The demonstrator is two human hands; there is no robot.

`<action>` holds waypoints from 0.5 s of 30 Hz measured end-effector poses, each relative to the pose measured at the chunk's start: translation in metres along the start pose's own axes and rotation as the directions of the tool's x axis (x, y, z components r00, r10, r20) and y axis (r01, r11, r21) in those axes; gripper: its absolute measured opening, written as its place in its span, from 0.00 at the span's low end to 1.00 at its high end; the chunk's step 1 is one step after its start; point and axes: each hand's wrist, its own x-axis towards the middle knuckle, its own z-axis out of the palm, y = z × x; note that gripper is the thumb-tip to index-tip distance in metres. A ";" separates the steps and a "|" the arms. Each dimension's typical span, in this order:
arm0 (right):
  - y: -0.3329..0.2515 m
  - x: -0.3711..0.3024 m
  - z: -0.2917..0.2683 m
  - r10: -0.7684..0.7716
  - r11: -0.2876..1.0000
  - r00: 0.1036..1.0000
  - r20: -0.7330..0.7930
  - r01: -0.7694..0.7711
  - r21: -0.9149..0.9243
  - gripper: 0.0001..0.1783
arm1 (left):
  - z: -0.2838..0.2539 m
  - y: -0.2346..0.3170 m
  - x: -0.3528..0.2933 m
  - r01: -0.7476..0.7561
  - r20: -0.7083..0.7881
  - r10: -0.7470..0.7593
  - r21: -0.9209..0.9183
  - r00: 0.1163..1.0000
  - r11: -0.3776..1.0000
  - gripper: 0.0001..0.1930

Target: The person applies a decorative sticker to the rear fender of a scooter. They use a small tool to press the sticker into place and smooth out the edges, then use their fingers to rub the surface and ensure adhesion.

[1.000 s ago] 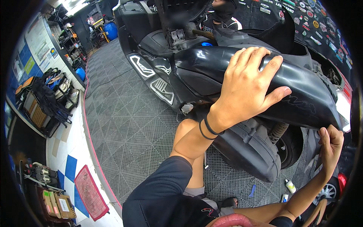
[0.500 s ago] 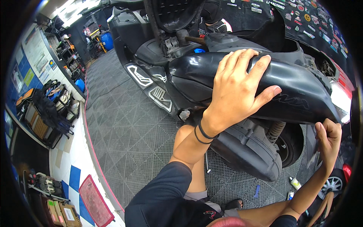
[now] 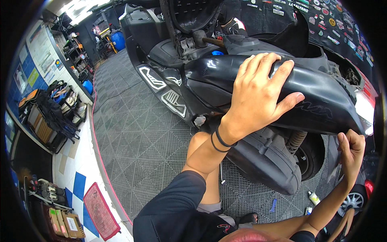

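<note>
A glossy black side panel runs along the rear of a black scooter. My left hand lies open on the panel's upper middle, fingers spread and pointing away from me. At the panel's rear lower corner, my right hand is closed, with curled fingers and thumb at the edge. What the fingertips do behind that edge is hidden. Beneath the panel show the dark engine cover, a coil spring and the rear wheel.
The scooter's seat is raised. On the grey grid floor lie a small tube and a blue strip. A spoked wheel stands beside my right forearm. Shoe racks and a red mat are at the left.
The scene has shifted slightly to the right in the view. Both hands keep their places on the panel, with no clear change in grip.
</note>
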 end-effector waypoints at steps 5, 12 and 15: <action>0.000 -0.001 -0.001 0.033 0.999 0.999 0.010 -0.033 0.010 0.25 | 0.001 -0.001 0.000 -0.001 -0.001 0.001 -0.002 1.000 1.000 0.33; -0.002 0.000 0.000 0.007 1.000 1.000 0.006 -0.007 0.001 0.24 | 0.001 -0.001 -0.001 -0.004 -0.002 0.004 0.007 1.000 1.000 0.34; -0.003 0.000 0.000 0.011 1.000 1.000 0.010 -0.011 0.000 0.24 | 0.002 -0.001 -0.001 -0.002 0.001 0.002 0.001 1.000 1.000 0.34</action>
